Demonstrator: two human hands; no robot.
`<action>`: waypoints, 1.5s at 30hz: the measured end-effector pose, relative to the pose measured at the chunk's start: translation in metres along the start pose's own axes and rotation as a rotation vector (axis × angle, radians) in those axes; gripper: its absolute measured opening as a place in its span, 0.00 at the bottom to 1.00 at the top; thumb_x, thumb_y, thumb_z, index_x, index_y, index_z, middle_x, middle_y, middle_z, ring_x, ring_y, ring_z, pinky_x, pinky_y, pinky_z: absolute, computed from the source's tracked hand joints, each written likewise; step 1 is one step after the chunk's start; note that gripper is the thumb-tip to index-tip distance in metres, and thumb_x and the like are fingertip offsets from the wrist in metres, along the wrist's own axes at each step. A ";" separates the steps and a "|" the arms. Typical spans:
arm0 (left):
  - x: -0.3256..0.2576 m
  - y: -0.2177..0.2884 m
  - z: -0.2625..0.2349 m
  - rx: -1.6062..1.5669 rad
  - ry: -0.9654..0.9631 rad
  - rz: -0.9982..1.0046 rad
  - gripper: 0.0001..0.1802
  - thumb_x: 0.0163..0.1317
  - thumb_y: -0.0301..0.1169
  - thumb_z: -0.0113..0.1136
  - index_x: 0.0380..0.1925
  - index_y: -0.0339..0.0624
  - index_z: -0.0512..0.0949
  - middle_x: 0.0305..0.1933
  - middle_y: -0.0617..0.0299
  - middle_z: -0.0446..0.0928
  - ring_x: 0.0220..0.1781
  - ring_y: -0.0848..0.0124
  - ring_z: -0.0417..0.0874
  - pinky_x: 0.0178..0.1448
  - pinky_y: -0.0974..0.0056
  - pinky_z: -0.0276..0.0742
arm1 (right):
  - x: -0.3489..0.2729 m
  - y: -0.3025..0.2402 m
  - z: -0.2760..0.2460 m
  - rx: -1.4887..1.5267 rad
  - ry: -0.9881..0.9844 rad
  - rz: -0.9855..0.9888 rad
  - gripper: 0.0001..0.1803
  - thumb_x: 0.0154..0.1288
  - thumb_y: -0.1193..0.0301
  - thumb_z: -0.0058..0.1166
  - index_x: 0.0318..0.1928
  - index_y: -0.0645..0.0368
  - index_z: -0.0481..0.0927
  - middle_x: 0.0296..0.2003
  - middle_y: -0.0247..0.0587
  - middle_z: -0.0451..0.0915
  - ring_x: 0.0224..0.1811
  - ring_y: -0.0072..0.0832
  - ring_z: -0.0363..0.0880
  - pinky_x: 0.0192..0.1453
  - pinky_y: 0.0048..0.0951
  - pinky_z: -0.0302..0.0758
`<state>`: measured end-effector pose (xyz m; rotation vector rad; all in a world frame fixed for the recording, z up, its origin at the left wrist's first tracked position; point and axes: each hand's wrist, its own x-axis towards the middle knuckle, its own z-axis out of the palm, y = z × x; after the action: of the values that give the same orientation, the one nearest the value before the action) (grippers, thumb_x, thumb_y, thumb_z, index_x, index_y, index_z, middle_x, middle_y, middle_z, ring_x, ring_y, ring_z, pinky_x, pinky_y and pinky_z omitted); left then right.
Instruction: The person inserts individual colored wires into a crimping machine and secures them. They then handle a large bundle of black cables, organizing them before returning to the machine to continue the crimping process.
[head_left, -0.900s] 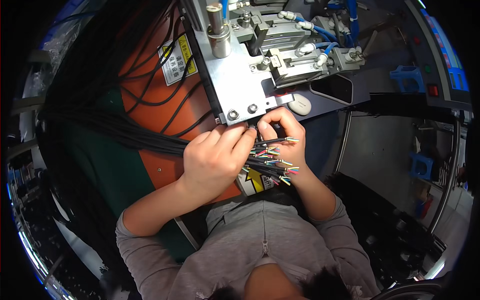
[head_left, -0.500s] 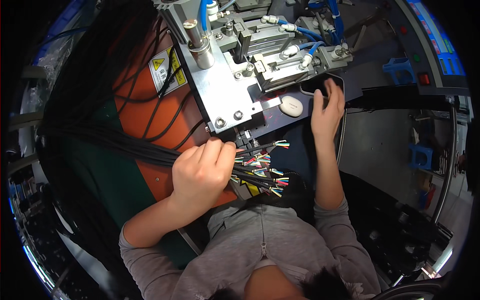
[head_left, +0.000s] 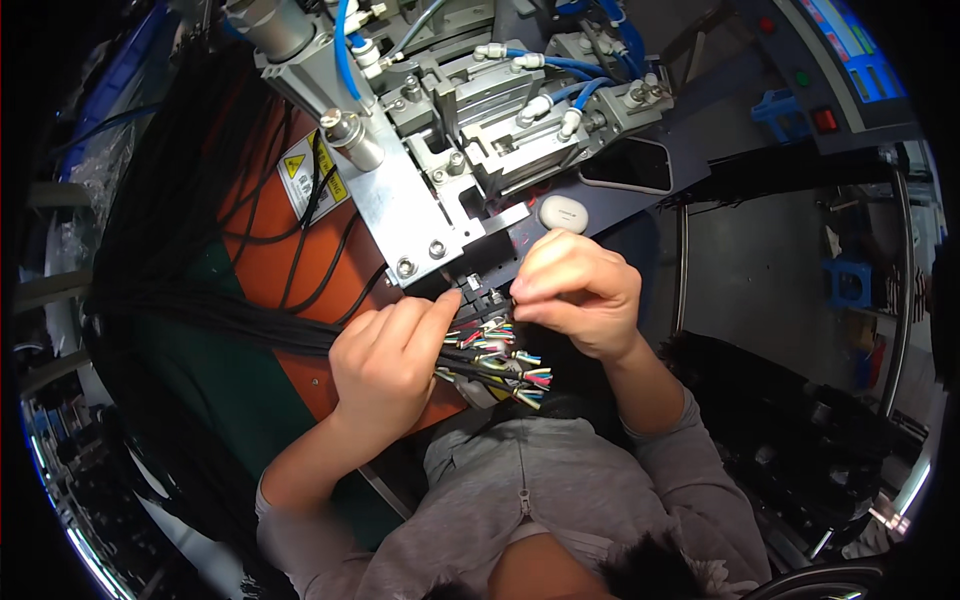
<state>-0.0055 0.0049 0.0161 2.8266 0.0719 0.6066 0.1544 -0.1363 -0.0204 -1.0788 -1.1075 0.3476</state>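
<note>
My left hand [head_left: 390, 350] is closed around a bundle of black cables [head_left: 270, 325]. Past its fingers the cable ends fan out, with stripped jackets and coloured wires [head_left: 536, 377] in red, green, white, blue and yellow. Thumb and fingertips pressed together, my right hand [head_left: 585, 295] pinches the end of the topmost cable; the fingers hide the wires there. Both hands are just in front of a metal machine fixture [head_left: 400, 215], whose small metal parts [head_left: 475, 283] show between them.
Pneumatic cylinders with blue hoses [head_left: 590, 95] stand behind the fixture plate. A white oval case [head_left: 563, 214] and a dark phone [head_left: 628, 165] lie on the grey machine table. At left, loose black cables cross an orange panel [head_left: 300, 270] with a warning label [head_left: 312, 180]. A control screen [head_left: 855, 50] is at far right.
My right hand has come from beside the phone, left and toward me, to the cable ends, its fingers closing to a pinch. The view has shifted slightly; my left hand keeps the bundle.
</note>
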 end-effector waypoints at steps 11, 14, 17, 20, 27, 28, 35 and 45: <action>-0.003 -0.002 0.009 -0.150 0.232 0.097 0.18 0.52 0.36 0.65 0.37 0.33 0.80 0.29 0.58 0.78 0.24 0.69 0.78 0.24 0.68 0.69 | -0.004 -0.010 0.047 0.131 0.312 0.189 0.12 0.49 0.81 0.67 0.36 0.63 0.80 0.34 0.42 0.82 0.35 0.26 0.81 0.39 0.24 0.76; -0.002 -0.001 0.007 -0.164 0.248 0.099 0.16 0.53 0.35 0.64 0.37 0.33 0.79 0.29 0.59 0.77 0.23 0.69 0.77 0.23 0.68 0.68 | 0.000 -0.002 0.038 -0.150 0.208 0.045 0.12 0.49 0.80 0.68 0.36 0.63 0.80 0.34 0.42 0.83 0.35 0.28 0.81 0.40 0.25 0.76; -0.002 -0.001 0.006 -0.147 0.254 0.095 0.16 0.53 0.35 0.63 0.36 0.33 0.79 0.28 0.60 0.76 0.22 0.69 0.76 0.22 0.67 0.66 | 0.004 -0.006 0.038 -0.234 0.159 0.047 0.08 0.51 0.77 0.67 0.34 0.63 0.82 0.33 0.42 0.83 0.36 0.30 0.81 0.42 0.27 0.75; -0.005 -0.001 0.007 -0.122 0.239 0.078 0.15 0.53 0.34 0.63 0.36 0.35 0.79 0.28 0.61 0.75 0.22 0.71 0.75 0.21 0.68 0.65 | 0.003 -0.008 0.033 -0.036 0.007 0.223 0.06 0.54 0.77 0.65 0.33 0.63 0.83 0.34 0.42 0.83 0.35 0.29 0.80 0.43 0.26 0.75; -0.002 0.004 0.010 -0.094 0.204 0.048 0.08 0.49 0.25 0.63 0.30 0.37 0.78 0.23 0.65 0.67 0.22 0.74 0.72 0.20 0.69 0.61 | 0.007 -0.014 0.034 -0.261 0.135 0.190 0.06 0.49 0.81 0.66 0.29 0.64 0.82 0.31 0.41 0.81 0.32 0.28 0.78 0.38 0.25 0.73; -0.003 0.005 0.010 -0.066 0.198 0.047 0.07 0.49 0.25 0.63 0.30 0.37 0.78 0.23 0.65 0.66 0.21 0.75 0.71 0.20 0.69 0.60 | 0.008 -0.014 0.034 -0.483 0.105 0.056 0.07 0.48 0.82 0.66 0.28 0.63 0.81 0.31 0.41 0.80 0.30 0.29 0.78 0.36 0.26 0.72; -0.003 0.004 0.011 -0.060 0.207 0.056 0.15 0.44 0.25 0.61 0.37 0.36 0.81 0.27 0.63 0.74 0.22 0.71 0.74 0.21 0.68 0.65 | 0.010 -0.024 0.015 -0.286 -0.092 0.450 0.08 0.56 0.75 0.60 0.29 0.63 0.74 0.26 0.39 0.74 0.31 0.29 0.72 0.38 0.28 0.67; -0.007 0.010 0.015 0.051 0.022 0.060 0.20 0.46 0.27 0.60 0.43 0.40 0.82 0.25 0.68 0.68 0.24 0.76 0.70 0.22 0.72 0.63 | -0.001 -0.003 0.008 -0.406 -0.098 0.373 0.04 0.55 0.78 0.61 0.31 0.66 0.81 0.32 0.43 0.81 0.33 0.30 0.79 0.39 0.27 0.73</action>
<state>-0.0056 -0.0093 0.0031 2.8808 0.0061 0.6584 0.1468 -0.1342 -0.0181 -1.6519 -1.0863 0.4865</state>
